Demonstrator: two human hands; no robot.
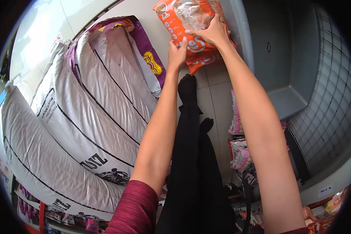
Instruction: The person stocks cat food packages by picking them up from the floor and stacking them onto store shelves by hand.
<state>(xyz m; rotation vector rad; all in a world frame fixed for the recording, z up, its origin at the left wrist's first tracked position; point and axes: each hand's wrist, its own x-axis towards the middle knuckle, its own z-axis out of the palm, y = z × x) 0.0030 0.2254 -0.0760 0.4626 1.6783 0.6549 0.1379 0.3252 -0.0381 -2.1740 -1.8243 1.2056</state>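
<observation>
An orange plastic bag with pale pictures and white print is held in front of me at the top of the view. My left hand grips its lower left edge, thumb on the front and fingers partly hidden behind. My right hand holds the right side, with the thumb across the front. More orange packaging shows below the bag; whether it is a second bag I cannot tell. Below the bag are my feet in black on the tiled floor.
Large white woven sacks lean in a row on the left, with a purple sack behind. On the right stand a grey plastic bin and a wire grid. Pink bags sit beside my right forearm.
</observation>
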